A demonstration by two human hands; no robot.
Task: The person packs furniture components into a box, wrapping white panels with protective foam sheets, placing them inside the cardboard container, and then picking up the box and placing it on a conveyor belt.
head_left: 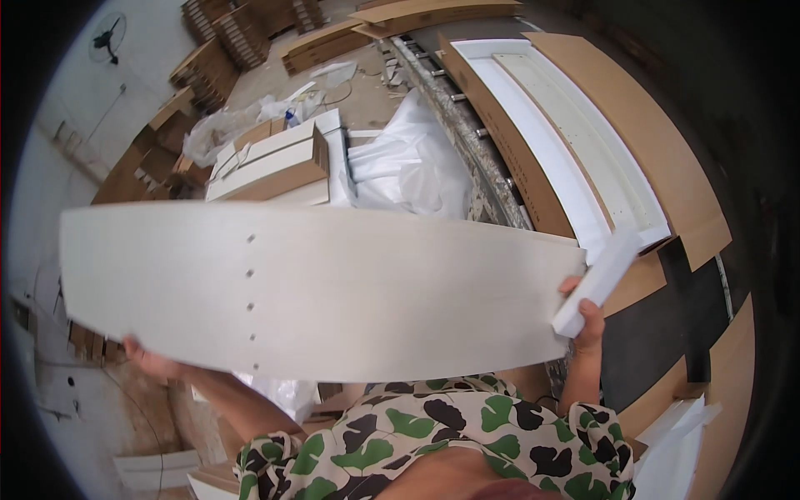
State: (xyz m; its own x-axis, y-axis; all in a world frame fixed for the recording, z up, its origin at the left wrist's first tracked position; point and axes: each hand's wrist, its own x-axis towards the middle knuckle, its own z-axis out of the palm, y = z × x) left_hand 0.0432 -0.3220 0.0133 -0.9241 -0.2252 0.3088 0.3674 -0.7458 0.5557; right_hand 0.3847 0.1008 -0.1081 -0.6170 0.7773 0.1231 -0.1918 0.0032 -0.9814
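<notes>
A long pale board spans the view in front of my body, with a row of several small holes or fittings across its left part. My left hand grips the board's lower edge near its left end; most of the fingers are hidden behind it. At the right end, my right hand is closed around a white foam strip and holds it against the board's edge. Beyond that end lies an open cardboard box lined with white foam, with a long pale panel inside.
The box rests on a roller conveyor running away from me. Left of it stand stacked pale panels and white plastic sheeting. Another opened carton with white foam is at the lower right. Cardboard stacks stand far back.
</notes>
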